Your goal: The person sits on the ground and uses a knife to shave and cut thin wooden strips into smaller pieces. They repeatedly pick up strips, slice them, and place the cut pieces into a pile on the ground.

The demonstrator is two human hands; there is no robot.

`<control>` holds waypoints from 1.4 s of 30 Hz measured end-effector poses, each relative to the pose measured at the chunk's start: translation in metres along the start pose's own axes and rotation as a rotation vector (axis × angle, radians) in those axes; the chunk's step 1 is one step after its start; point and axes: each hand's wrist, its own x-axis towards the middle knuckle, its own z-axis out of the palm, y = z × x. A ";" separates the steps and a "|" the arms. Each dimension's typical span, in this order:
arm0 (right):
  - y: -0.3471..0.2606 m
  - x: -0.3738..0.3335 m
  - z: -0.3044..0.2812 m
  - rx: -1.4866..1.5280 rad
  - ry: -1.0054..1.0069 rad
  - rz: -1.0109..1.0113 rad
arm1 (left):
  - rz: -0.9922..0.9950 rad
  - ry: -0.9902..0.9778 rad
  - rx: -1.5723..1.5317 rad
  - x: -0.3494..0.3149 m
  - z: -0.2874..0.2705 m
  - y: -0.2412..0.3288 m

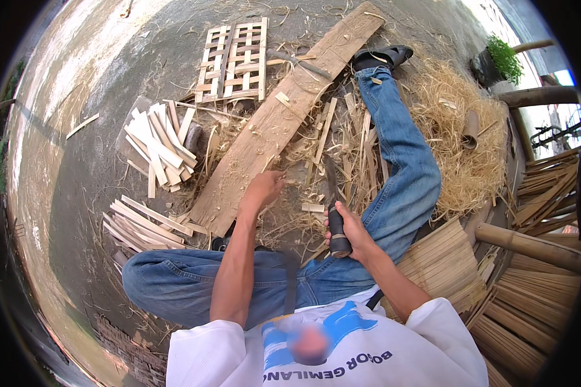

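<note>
My right hand [347,227] is wrapped round the dark handle of a knife [331,184], whose blade points away from me above the shavings between my legs. Over the near right edge of a long wooden plank [265,138] is my left hand [265,188], its fingers curled together. A thin pale sliver shows just beyond its knuckles, but whether the fingers hold it is unclear. Small chips and curled shavings lie scattered on the plank, and a curved dark tool or stick [300,64] rests across its far part.
Pale split strips lie in one stack [161,145] and another bundle [148,222] at the left. A woven slat panel [232,61] lies beyond them. Right of my outstretched leg spreads a heap of fine shavings [458,109]. Bamboo poles [529,245] and slats stand at the right.
</note>
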 end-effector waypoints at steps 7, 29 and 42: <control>-0.031 0.008 0.010 -0.043 -0.030 -0.266 | 0.050 0.061 -0.043 -0.004 0.002 0.019; 0.055 -0.007 0.005 0.508 0.193 -0.108 | 0.332 0.558 0.267 0.151 0.080 0.107; 0.057 0.003 0.007 0.453 0.232 -0.134 | 0.123 0.460 0.366 0.138 0.067 0.093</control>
